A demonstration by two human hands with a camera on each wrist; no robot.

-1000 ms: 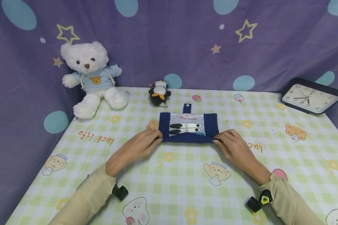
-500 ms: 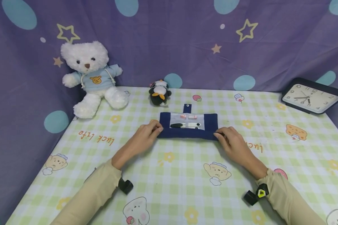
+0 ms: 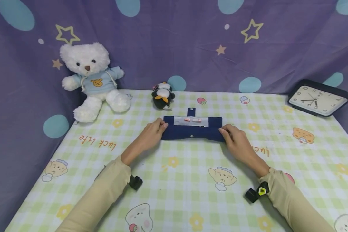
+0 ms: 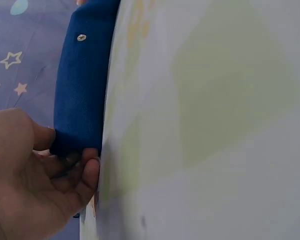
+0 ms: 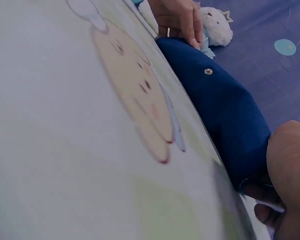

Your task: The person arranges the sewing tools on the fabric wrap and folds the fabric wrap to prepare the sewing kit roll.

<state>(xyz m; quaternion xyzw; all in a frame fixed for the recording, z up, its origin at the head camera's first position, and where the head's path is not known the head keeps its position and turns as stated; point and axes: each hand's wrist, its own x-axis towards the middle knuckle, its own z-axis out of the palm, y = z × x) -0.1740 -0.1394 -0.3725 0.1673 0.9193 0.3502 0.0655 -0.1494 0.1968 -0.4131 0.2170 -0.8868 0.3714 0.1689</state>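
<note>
A navy cloth roll-up pouch point(image 3: 179, 132) lies partly rolled on the table in the head view. My left hand point(image 3: 150, 137) pinches its left end, thumb on top and fingers below in the left wrist view. At the right end, my right hand point(image 3: 239, 143) grips the rolled part between thumb and fingers. A metal snap point(image 4: 81, 37) shows on the outside of the roll. Past the far edge extends a strap point(image 3: 191, 112) with another snap. Two small pinkish items point(image 3: 197, 120) sit on the pale lining. The rest of the contents is hidden under the fold.
Behind the pouch sits a penguin plush point(image 3: 163, 95). A white teddy bear point(image 3: 97, 80) in a blue hoodie is at the back left, and a black-framed clock point(image 3: 318, 98) at the back right. A checked cloth point(image 3: 174, 199) covers the table; a purple curtain point(image 3: 150, 48) hangs behind.
Both hands have rolled the pouch's near edge away from me. The fold now covers the black-and-white tools that showed earlier, and the snap on the outside has come into view.
</note>
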